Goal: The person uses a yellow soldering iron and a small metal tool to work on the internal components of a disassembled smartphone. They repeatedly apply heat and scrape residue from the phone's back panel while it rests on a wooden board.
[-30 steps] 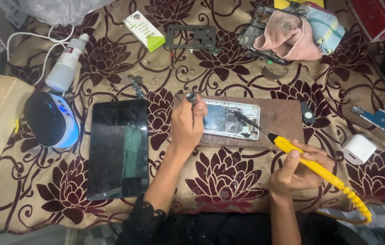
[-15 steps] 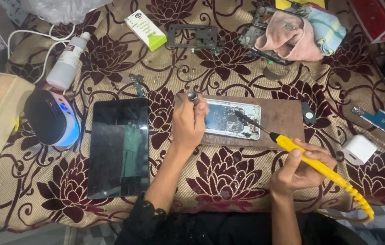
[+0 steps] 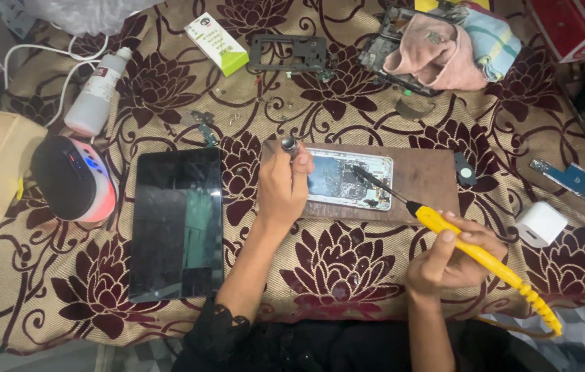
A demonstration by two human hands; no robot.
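The right hand (image 3: 452, 260) gripped a yellow-handled soldering iron (image 3: 471, 251), its dark tip resting on the opened phone (image 3: 347, 179). That phone lay on a brown board (image 3: 423, 182) on the floral-clothed worktop (image 3: 347, 269). The left hand (image 3: 283, 184) pinched a small round-headed tool (image 3: 290, 146) at the phone's left end. A dark tablet (image 3: 176, 224) lay just beside it.

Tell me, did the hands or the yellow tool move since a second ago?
Barely. The right hand still holds the yellow tool, its tip over the opened phone. The left hand still rests at the phone's left end. The tablet and white charger stayed put.
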